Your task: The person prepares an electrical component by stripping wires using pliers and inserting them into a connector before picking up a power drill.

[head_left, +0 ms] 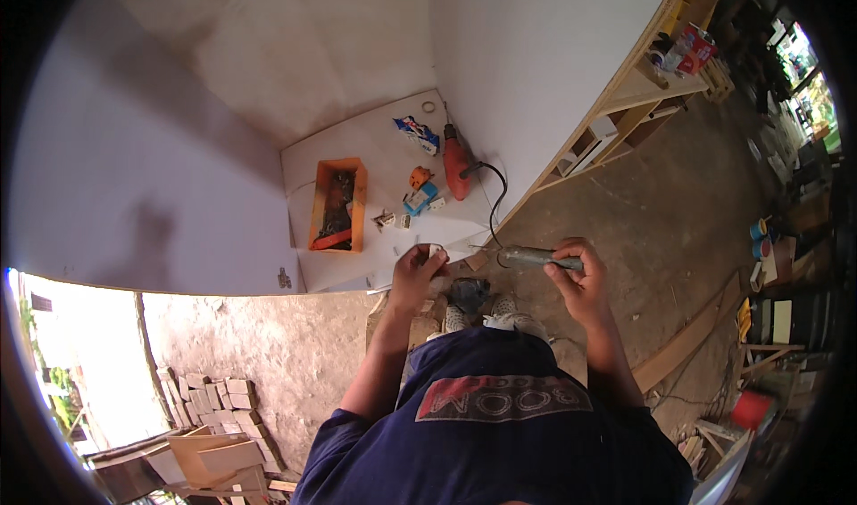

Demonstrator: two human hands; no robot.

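My left hand is closed on a small white piece at the shelf's front edge. Just to its right, my right hand grips a grey cylindrical tool, its thin end pointing toward my left hand. Behind them, on the white board shelf, lie a red power drill with a black cord running down past the tool, an orange tray of dark hardware, a blue box, an orange object, several small white and metal pieces and a blue-and-white packet.
White panels enclose the shelf, with a hinge on the left one. Wooden frames stand at the right. Around me are stacked blocks, leaning boards, a long plank on the dirt floor and a red container.
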